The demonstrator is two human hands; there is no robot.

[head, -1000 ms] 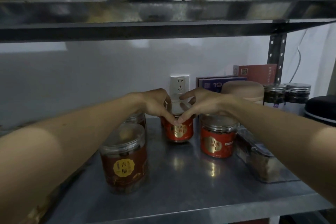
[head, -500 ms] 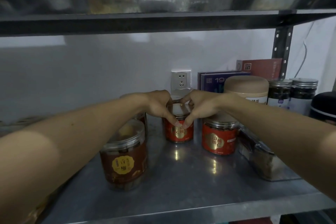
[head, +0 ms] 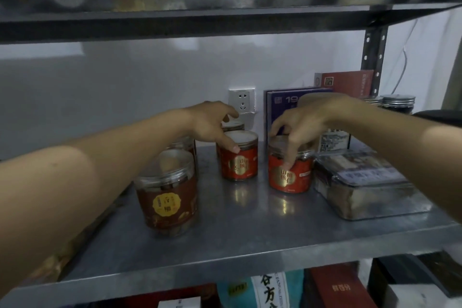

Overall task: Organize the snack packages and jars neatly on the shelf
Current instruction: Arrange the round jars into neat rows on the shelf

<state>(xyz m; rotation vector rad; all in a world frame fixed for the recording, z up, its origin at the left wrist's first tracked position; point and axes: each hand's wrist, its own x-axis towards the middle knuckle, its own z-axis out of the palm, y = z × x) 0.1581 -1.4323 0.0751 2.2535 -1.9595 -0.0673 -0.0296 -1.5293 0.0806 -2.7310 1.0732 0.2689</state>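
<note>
Well, metal shelf (head: 250, 235) carries everything, w/ another shelf board overhead. Biggest item: clear rect. box (head: 362, 182) at the right edge, long side running front to back, pale blocks inside. Next, brown jar (head: 170, 197) w/ clear lid & yellow label, upright nr the front-left; a 2nd jar (head: 186, 144) just behind it is mostly hidden by the left forearm.

Right red jar (head: 291, 177) stands approx. mid-shelf, just beside the clear box; can't tell if they touch. Right hand (head: 300, 122) comes over it from above, fingers curled round lid & upper wall, one fingertip on the gold label, so gripping it. Mid red jar (head: 241, 162) sits left of that one & a bit further back, clear gap betw. them. Left hand (head: 212, 122) holds it at the lid: thumb on the front rim, fingers arched over the far side. Another jar lid (head: 233, 125) shows behind it, nr the back edge.

Back-right: purple box (head: 280, 107), red box (head: 350, 82), beige-lidded tub (head: 311, 99), dark jars (head: 397, 105) w/ metal lids in the corner. Wall socket (head: 242, 104) sits above the back edge.
</note>
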